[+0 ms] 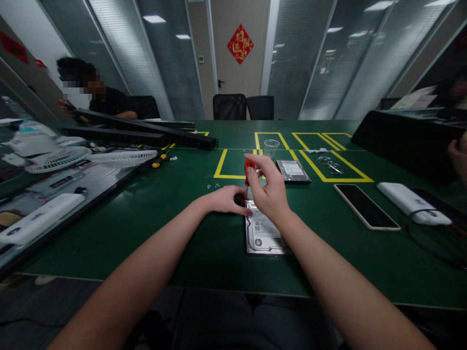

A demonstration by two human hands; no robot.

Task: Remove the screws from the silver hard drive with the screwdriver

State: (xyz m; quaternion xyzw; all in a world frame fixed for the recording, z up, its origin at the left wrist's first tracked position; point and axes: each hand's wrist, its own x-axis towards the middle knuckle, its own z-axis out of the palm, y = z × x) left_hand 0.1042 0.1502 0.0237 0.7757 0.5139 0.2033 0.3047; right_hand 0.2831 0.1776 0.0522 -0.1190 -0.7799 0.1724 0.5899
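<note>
A hard drive (268, 238) lies flat on the green table before me, its silver label side up. My right hand (269, 187) is closed round the red handle of a screwdriver (248, 171), which stands upright with its shaft pointing down at the drive's far left corner. The tip is hidden by my fingers. At that same corner my left hand (231, 199) grips the drive, thumb on top and fingers curled by the far edge. Several tiny screws (217, 185) lie left of the screwdriver. Behind my right hand is a second hard drive (293, 171).
A clear plastic cup (271, 147) stands beyond my hands. To the right lie glasses (330, 165), a phone (367, 206) and a white power bank (414, 203) with a cable. At left are a white fan (47, 146), black bars (156, 131) and a yellow-black screwdriver (159, 160). A person (109, 102) sits far left.
</note>
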